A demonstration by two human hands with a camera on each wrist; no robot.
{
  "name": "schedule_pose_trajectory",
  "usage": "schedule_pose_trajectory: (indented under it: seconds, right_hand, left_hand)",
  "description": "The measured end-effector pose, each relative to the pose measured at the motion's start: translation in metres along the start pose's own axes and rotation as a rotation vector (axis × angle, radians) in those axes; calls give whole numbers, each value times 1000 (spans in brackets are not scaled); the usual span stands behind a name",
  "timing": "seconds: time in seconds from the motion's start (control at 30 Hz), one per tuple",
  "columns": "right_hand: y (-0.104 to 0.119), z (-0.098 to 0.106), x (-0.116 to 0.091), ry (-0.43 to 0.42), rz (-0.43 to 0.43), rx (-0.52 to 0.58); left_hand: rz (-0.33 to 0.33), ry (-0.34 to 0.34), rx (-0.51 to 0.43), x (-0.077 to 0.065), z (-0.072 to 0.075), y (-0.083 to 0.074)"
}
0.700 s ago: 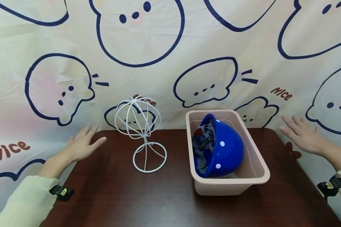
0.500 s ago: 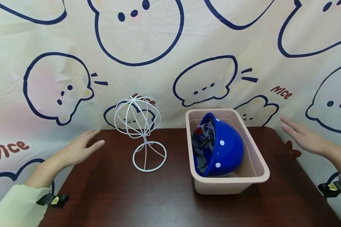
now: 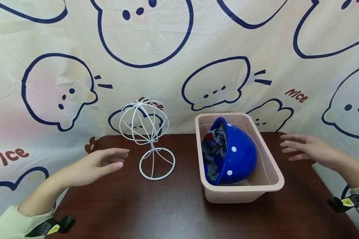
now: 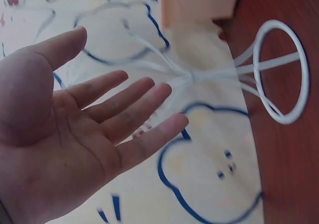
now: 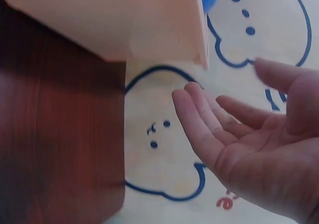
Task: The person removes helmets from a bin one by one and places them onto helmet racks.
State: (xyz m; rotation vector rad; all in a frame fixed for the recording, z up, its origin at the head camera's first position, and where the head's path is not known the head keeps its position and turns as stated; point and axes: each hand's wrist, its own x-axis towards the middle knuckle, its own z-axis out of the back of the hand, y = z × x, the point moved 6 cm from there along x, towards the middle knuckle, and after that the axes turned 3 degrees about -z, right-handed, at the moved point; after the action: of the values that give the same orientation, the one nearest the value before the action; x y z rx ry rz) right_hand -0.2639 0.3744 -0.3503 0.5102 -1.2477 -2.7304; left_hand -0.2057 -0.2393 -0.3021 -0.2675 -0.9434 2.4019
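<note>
My left hand (image 3: 92, 167) hovers over the table's left side, palm turned inward, fingers loosely extended and holding nothing. Just to its right stands a white wire stand (image 3: 152, 141) with a globe-like cage top and a ring base; the left wrist view shows its ring (image 4: 305, 79) beyond my fingertips, apart from them. My right hand (image 3: 317, 151), also holding nothing, is off the right side of a beige plastic bin (image 3: 272, 166). Inside the bin a blue helmet (image 3: 240, 152) with white dots lies on its side, its opening facing left and grey straps (image 3: 215, 149) bunched within.
The dark brown wooden table (image 3: 155, 212) carries the stand and the bin. A pale cloth (image 3: 155, 39) printed with navy cartoon outlines hangs directly behind and around the table. Each wrist wears a black strap with a small device.
Both hands have moved inward: the left to the right, nearer the wire stand, and the right to the left, nearer the bin. The stand, bin and helmet stay in place.
</note>
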Motion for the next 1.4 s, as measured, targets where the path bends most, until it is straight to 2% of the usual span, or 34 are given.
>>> schedule_pose_trajectory:
  seconds: [0.23, 0.37, 0.6, 0.87, 1.0, 1.23, 1.4]
  right_hand:
    - [5, -22, 3, 66, -27, 143]
    - [8, -31, 6, 88, -35, 177]
    - [13, -40, 9, 115, -41, 229]
    - [16, -44, 10, 128, -29, 238]
    - [15, -45, 11, 123, -43, 254]
    - [14, -44, 13, 122, -52, 270]
    - [13, -46, 13, 130, -55, 279]
  left_hand:
    - [-96, 102, -98, 19, -20, -45]
    - [-129, 137, -105, 37, -31, -60]
    - [-147, 147, -106, 72, -48, -84]
    - [-85, 194, -201, 112, -74, -110]
    - [-30, 223, -247, 128, -89, -119]
    - [87, 252, -257, 151, -109, -132]
    - [114, 260, -291, 163, -124, -136]
